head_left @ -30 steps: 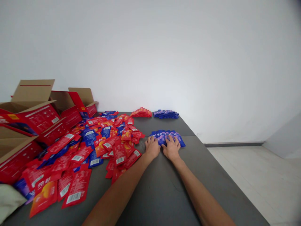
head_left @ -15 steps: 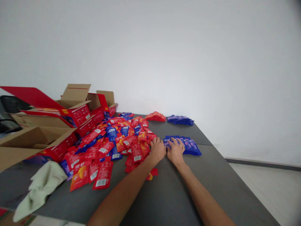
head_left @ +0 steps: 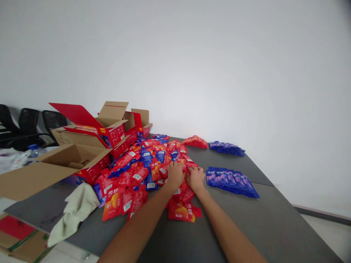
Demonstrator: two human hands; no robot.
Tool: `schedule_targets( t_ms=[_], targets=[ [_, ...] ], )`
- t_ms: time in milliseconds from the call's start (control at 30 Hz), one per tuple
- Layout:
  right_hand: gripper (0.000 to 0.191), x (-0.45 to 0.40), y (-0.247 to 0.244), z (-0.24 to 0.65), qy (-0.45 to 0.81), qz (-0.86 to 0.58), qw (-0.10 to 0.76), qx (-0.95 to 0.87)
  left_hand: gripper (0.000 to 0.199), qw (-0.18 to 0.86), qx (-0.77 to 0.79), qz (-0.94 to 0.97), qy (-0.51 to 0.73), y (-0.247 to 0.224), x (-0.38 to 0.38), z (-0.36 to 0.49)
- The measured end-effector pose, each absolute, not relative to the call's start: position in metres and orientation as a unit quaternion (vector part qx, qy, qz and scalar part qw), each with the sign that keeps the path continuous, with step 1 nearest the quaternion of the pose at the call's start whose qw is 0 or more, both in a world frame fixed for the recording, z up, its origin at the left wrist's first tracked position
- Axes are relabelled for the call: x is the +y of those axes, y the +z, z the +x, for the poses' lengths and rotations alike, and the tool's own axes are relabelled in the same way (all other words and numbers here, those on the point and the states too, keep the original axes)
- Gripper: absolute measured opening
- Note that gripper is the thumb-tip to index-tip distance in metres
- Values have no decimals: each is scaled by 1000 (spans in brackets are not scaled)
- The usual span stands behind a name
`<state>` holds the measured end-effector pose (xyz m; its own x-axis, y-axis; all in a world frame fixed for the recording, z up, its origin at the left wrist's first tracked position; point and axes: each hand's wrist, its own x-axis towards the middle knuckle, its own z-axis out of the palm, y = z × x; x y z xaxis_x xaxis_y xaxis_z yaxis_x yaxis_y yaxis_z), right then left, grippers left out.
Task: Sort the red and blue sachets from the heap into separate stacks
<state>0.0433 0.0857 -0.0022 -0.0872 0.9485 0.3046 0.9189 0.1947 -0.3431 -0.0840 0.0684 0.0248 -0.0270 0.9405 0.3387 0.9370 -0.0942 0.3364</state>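
My left hand (head_left: 174,176) is over the right part of a loose pile of red pouches (head_left: 181,212), its fingers bent down and closed on a red pouch. Close beside it, my right hand (head_left: 196,179) curls its fingers around a red pouch at the pile's edge. Both hands' fingertips are partly hidden among the pouches. Blue pouches (head_left: 147,159) are mixed into the pile. Right of my right hand, and apart from it, lies an overlapping row of blue pouches (head_left: 230,180).
Farther back on the dark table (head_left: 263,219) lie a stack of red pouches (head_left: 195,141) and a stack of blue pouches (head_left: 227,148). Open red cartons (head_left: 95,164) stand at the left, with a pale cloth (head_left: 75,212) in front. Black chairs (head_left: 29,122) are beyond.
Both hands have moved off the blue row, onto the red pouches at the pile's right edge. The blue row stays laid out. The view has turned left.
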Motion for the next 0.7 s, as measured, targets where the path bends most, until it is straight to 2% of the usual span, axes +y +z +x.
schedule_targets(
  t_ms=[133, 300, 467, 567, 700],
  targets=[
    [31, 93, -6, 37, 40, -627, 234, -742, 39, 36, 693, 679, 241, 19, 84, -87],
    [38, 101, -1, 29, 40, -621, 265, -737, 38, 65, 683, 664, 296, 14, 104, -100],
    [38, 105, 4, 8, 44, -624, 247, -740, 36, 8, 688, 646, 331, 18, 107, -126],
    [44, 107, 6, -6, 42, -644, 229, -729, 36, -32, 711, 635, 302, 21, 98, -137],
    [42, 107, 10, -18, 43, -664, 213, -715, 33, -59, 748, 614, 246, 24, 81, -142]
  ],
)
